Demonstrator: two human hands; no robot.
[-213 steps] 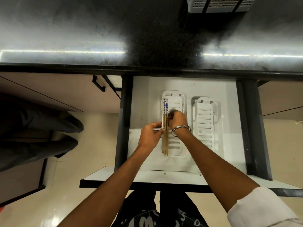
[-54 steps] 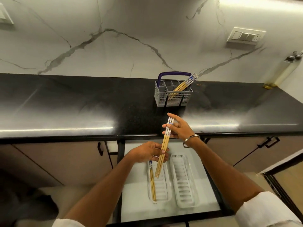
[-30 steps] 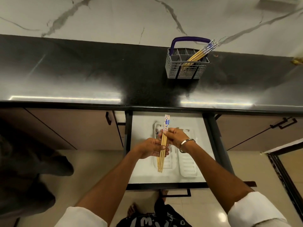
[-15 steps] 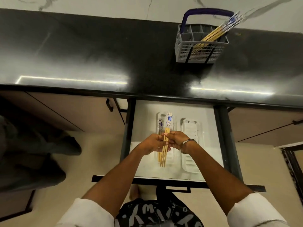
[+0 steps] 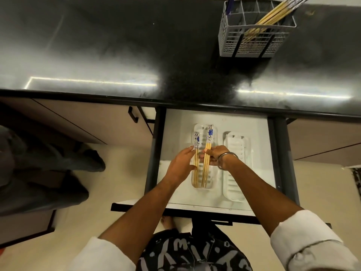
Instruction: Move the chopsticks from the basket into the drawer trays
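Note:
The open white drawer [image 5: 175,133] holds two white slotted trays side by side. In the left tray [image 5: 201,190] a few wooden chopsticks with blue-patterned tops [image 5: 196,140] lie along its left side. My right hand [image 5: 216,156] pinches a second bundle of chopsticks [image 5: 208,140] at mid-length, low over the same tray's right side, tips towards me. My left hand [image 5: 180,165] rests with its fingers against the lying chopsticks. The right tray [image 5: 236,173] holds nothing. The grey basket [image 5: 254,44] on the counter holds several more chopsticks [image 5: 273,14], leaning right.
The black counter [image 5: 117,45] runs above the drawer, its edge overhanging the drawer's back. Dark drawer rails flank both sides. Another person's legs and shoes [image 5: 48,163] stand on the floor to the left. Closed cabinet fronts lie on either side.
Both hands have come down into the drawer. The bundle has dropped into the left tray beside the earlier chopsticks, and my left hand has shifted off it to the lying chopsticks.

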